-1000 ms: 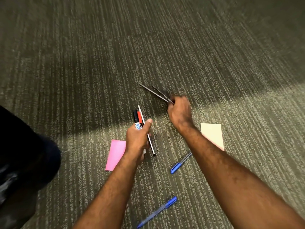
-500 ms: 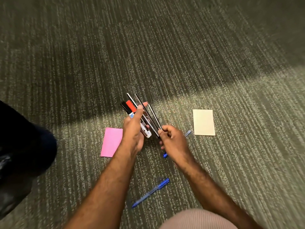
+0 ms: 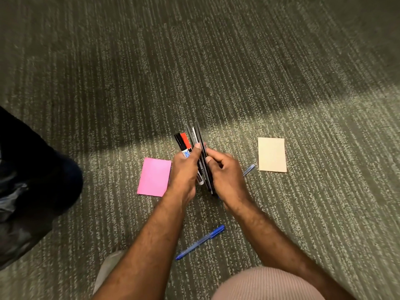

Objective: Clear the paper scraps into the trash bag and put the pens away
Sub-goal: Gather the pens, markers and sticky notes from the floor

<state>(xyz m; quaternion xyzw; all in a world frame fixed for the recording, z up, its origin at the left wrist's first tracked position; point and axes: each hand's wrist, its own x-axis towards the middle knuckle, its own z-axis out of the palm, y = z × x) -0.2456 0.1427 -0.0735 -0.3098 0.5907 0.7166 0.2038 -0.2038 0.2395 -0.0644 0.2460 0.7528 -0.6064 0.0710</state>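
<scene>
Grey-green ribbed carpet filled the view as a person crouched over it, a black trash bag slumped well to the left of the hands. Two paper scraps lay flat on the floor: a pink note just left of the left hand, a cream note to the right of the right hand. The left hand was wrapped around a bundle of pens and markers, tips pointing away from the body, while the right hand's fingers pinched the thin dark pens on the bundle's right edge, pressing them in. One loose blue pen lay below the grip, nearer the body, its long axis slanting up to the right, about equally near either hand. A second blue pen peeked out just right of the right hand, mostly hidden beneath it. Half a second before, the right hand had sat lower, holding the thin pens apart from the bundle; a second before, it had been reaching farther out across the carpet.
</scene>
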